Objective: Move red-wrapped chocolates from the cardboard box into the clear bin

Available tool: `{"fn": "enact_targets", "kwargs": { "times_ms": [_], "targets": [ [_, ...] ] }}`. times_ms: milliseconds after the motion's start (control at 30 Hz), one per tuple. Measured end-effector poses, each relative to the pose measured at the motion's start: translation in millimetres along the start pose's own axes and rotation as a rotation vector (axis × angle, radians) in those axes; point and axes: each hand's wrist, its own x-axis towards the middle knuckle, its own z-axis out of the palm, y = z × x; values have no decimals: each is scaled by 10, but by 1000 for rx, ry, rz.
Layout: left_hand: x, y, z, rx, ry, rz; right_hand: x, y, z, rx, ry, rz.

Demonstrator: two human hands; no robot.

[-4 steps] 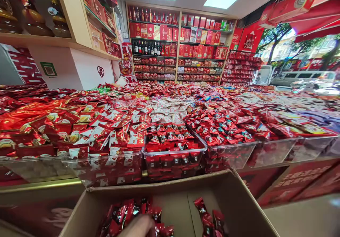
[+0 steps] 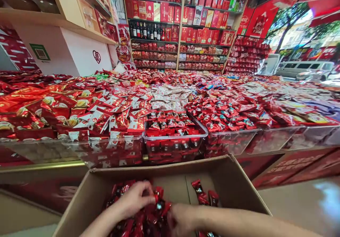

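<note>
Both hands are down inside the cardboard box (image 2: 233, 180), which sits at the bottom of the view, and both are on the heap of wrapped sweets (image 2: 148, 223) in the box's left half. The left hand (image 2: 136, 198) lies on top of the heap with its fingers curled in and bunched together, the fingertips (image 2: 152, 195) pinching red wrappers. The right hand (image 2: 180, 218) is just beside it, nearer the middle of the box, with its fingers bent down into the heap. Whether it has hold of anything cannot be told, as the sweets hide them. The two hands are close together but not touching.

A small separate cluster of sweets (image 2: 203, 194) lies on the box floor to the right of the heap.

Just behind the box's far wall stands a clear plastic tub (image 2: 175, 138) filled with dark red packets. More clear tubs run to either side of it, along the front edge of a wide surface (image 2: 265, 148) heaped with red sweets. Far beyond the box, wall shelves (image 2: 180, 28) carry bottles and red gift cartons.
</note>
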Motion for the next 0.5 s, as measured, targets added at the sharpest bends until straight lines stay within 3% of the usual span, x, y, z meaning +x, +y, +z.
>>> {"fn": "enact_targets", "kwargs": {
  "times_ms": [100, 267, 367, 500],
  "targets": [
    [-35, 121, -23, -316, -13, 18, 215, 179, -315, 148, 127, 106],
    [-111, 276, 92, -681, -69, -30, 127, 154, -573, 431, 188, 2],
    [-118, 258, 104, -751, -94, -62, 55, 66, -576, 586, 219, -22],
    [-144, 271, 7, -688, -274, -57, 59, 0, -553, 634, 258, -17]
  ]
}}
